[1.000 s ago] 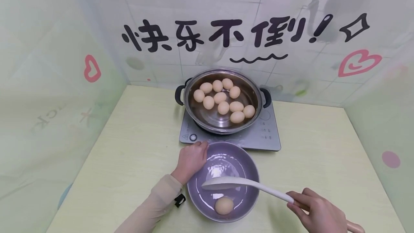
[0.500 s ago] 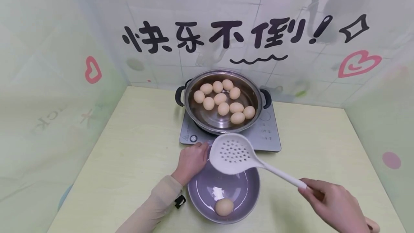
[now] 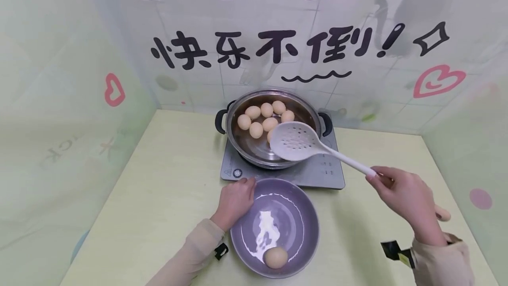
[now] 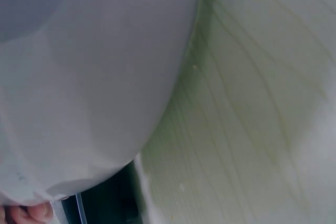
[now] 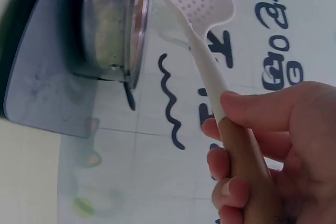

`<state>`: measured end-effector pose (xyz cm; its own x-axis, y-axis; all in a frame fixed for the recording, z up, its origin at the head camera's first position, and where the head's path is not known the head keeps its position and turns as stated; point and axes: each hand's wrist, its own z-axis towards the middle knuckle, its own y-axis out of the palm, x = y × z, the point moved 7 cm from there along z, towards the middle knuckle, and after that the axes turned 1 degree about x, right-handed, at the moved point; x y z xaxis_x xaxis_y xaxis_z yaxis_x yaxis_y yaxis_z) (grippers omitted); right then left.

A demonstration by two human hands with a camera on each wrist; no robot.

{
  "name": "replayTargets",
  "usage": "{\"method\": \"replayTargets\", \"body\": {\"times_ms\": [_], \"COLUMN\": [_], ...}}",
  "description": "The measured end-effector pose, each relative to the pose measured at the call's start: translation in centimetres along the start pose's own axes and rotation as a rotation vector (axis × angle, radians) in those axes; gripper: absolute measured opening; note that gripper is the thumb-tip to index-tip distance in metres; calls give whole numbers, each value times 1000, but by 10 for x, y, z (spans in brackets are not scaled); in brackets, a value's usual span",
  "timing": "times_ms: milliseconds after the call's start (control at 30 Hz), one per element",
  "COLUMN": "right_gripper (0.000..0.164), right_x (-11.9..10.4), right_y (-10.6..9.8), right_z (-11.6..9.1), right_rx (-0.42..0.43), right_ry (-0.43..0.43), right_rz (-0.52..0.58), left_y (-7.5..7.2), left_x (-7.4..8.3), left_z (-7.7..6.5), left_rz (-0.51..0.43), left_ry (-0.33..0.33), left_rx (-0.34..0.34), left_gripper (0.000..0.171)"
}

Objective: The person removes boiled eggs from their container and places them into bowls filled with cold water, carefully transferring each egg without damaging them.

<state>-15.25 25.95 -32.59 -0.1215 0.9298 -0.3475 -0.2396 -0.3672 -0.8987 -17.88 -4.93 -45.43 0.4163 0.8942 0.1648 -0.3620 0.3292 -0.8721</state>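
Note:
My right hand [image 3: 406, 195] grips a white slotted spoon [image 3: 295, 141] by its brown handle [image 5: 242, 166], with fingers curled round it in the right wrist view. The spoon's perforated head overlaps the near right part of a steel pot [image 3: 254, 151] and covers some eggs. Several light brown eggs [image 3: 270, 124] lie in the pot. My left hand [image 3: 237, 202] holds the left rim of a purple-grey bowl [image 3: 295, 202], and fingertips [image 4: 39, 212] show against the bowl's outside in the left wrist view. One egg [image 3: 275, 257] lies at the near side inside the bowl.
The pot, with black side handles [image 3: 326, 124], sits on a flat grey induction cooker [image 3: 321, 175] against the back wall. The bowl stands just in front of the cooker on a pale wooden table [image 3: 166, 180]. Printed wall sheets [image 3: 190, 92] enclose the back and both sides.
My right hand has lifted the slotted spoon out of the bowl area and moved it forward over the pot. The left hand and the egg in the bowl stay put.

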Motion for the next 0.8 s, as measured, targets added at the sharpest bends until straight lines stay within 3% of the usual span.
{"method": "replayTargets", "body": {"times_ms": [267, 500, 800], "right_gripper": [17, 16, 17], "right_x": [3, -5, -10], "right_y": [9, 5, 1], "right_z": [21, 34, 45], "right_rx": [137, 299, 331], "right_ry": [-55, -171, -243], "right_rz": [-19, -67, -109], "left_y": [2, 2, 2], "left_x": [2, 1, 1], "left_z": [-3, -2, -1], "left_rz": [4, 6, 4], "left_ry": [-9, -9, -4], "left_rx": [-17, -15, -17], "left_gripper": [13, 11, 11]}}
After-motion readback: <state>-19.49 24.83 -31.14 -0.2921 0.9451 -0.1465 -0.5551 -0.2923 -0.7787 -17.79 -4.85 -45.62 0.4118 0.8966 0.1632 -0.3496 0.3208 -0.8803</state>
